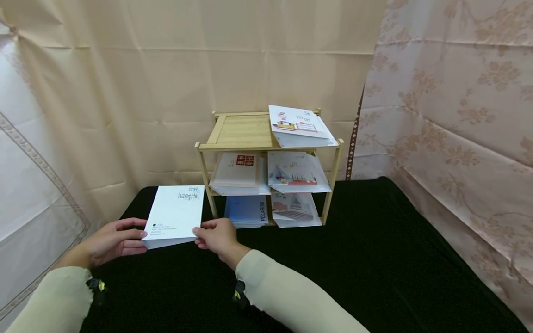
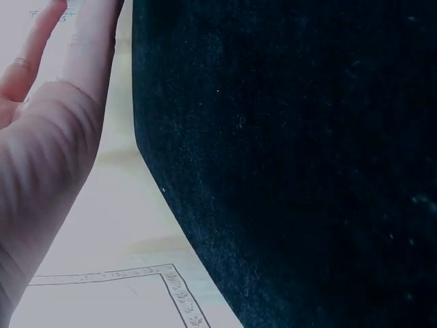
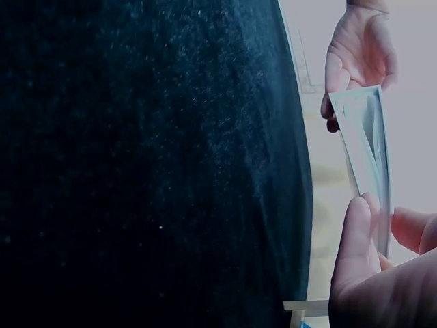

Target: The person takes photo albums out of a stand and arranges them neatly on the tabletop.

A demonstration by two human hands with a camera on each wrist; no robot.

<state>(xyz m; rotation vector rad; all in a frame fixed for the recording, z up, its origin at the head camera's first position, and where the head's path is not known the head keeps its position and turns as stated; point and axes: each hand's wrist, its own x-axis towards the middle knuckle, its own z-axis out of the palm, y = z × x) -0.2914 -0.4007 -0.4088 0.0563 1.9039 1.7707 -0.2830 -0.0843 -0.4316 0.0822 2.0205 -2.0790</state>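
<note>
White booklet (image 1: 175,215), lower left of frame: left hand (image 1: 109,241) and right hand (image 1: 218,237) pinch its near corners, above the tabletop (image 1: 374,259).

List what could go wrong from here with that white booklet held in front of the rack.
1. The left hand and right hand pinch the white booklet only at its near corners; the far end may sag or slip onto the black tablecloth.
2. The wooden rack stands close beside it; swinging the booklet right could catch a post.
3. The papers on the top shelf overhang the edge and might slide off if the rack is jolted.
</note>
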